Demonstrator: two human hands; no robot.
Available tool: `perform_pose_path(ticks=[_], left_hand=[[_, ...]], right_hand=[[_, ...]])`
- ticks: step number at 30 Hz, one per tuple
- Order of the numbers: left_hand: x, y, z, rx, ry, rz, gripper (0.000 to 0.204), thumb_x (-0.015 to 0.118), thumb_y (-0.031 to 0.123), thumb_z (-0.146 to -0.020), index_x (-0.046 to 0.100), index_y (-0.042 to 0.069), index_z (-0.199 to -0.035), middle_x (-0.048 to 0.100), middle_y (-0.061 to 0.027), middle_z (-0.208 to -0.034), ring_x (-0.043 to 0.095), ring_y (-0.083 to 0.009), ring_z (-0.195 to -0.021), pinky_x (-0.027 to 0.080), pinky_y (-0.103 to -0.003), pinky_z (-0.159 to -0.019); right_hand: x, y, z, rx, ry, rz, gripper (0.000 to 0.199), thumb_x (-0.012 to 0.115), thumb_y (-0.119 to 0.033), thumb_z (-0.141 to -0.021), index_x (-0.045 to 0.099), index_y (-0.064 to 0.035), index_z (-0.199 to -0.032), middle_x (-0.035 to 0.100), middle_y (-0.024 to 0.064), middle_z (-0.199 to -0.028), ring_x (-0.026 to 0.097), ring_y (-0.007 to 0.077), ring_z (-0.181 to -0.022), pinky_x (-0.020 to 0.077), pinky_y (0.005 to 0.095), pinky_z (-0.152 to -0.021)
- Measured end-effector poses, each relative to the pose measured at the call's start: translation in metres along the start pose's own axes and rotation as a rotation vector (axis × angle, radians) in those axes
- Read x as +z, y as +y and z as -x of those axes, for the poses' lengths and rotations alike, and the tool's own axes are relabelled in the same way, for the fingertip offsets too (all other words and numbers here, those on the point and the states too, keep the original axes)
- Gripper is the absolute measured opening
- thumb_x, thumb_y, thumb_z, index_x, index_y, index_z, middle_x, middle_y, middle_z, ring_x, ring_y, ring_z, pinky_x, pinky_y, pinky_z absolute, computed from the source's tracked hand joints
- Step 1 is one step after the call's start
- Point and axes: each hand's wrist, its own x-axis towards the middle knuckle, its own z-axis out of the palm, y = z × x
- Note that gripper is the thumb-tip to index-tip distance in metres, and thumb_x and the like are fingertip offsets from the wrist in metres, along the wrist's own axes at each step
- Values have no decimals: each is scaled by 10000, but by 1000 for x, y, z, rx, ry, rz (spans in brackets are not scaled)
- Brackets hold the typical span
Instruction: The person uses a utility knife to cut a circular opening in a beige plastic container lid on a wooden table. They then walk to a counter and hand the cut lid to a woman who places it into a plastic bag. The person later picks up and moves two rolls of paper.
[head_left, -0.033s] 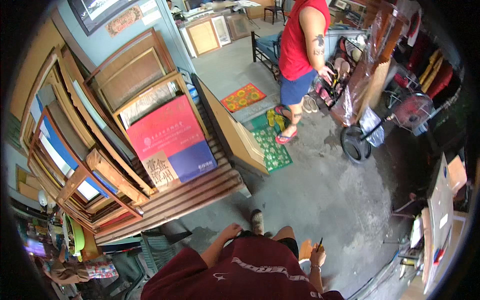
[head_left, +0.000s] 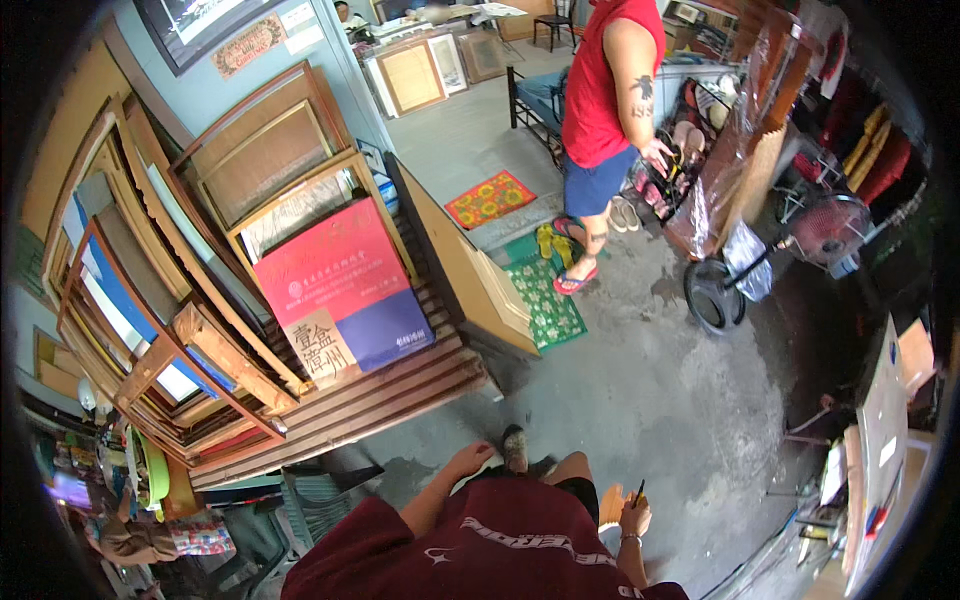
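Low in the head view, my left hand hangs above my lap, near my shoe. Its fingers look loosely stretched, and nothing shows in them. On the other side, my right hand is closed on a slim dark pen-like stick, whose tip points up and away from me. Right beside that hand is a flat orange-tan piece; whether my fingers touch it I cannot tell.
A slatted bench at left bears several picture frames and a red-and-blue box. A board leans at its end. Ahead stands a person in red by a green mat. A fan stands right.
My left hand has shifted slightly forward and to the right, its fingers straighter. My right hand stays about where it was with the stick. The surroundings shift only slightly in view.
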Motion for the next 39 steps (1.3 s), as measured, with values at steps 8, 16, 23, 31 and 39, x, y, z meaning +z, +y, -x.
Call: perform_pose_path(ticks=[8, 16, 23, 31, 39], left_hand=[[-27, 174, -35, -2, 201, -8, 568, 578, 491, -1040, 607, 20, -1356, 669, -233, -1301, 638, -396, -1221, 510, -447, -1021], [9, 206, -42, -177, -219, -237, 718, 550, 590, -1018, 540, 7, -1436, 610, -261, -1402, 582, -443, -1294, 467, -502, -1080], [-157, 494, -83, -58, 181, -418, 704, 647, 422, -1036, 387, 4, -1539, 712, -175, -1131, 708, -302, -956, 564, -409, -823], [-300, 673, -71, 443, 363, -238, 933, 601, 496, -1052, 95, -11, -1650, 681, -138, -1069, 647, -207, -869, 531, -318, -828], [-338, 753, -71, 243, 669, -690, 1193, 613, 685, -957, -36, -56, -1631, 709, -257, -1148, 722, -354, -1029, 539, -405, -910]], right_hand=[[41, -60, -176, -163, -223, 233, 361, 679, -372, -882, 684, -91, -1109, 749, 223, -978, 729, 454, -888, 574, 563, -757], [44, -197, -319, -469, -437, 200, 326, 737, -188, -862, 655, -97, -1165, 750, 241, -1039, 725, 449, -991, 575, 533, -869], [30, -216, -394, -453, -575, 277, 386, 754, -217, -824, 649, -60, -1161, 739, 259, -1079, 707, 469, -1027, 563, 547, -903], [44, -168, -433, -424, -635, 257, 405, 821, -266, -764, 666, -35, -1059, 735, 249, -1082, 709, 441, -1037, 569, 510, -914], [70, -112, -468, -267, -758, 144, 536, 886, -328, -725, 685, -7, -1105, 741, 219, -1107, 716, 407, -1063, 572, 490, -928]])
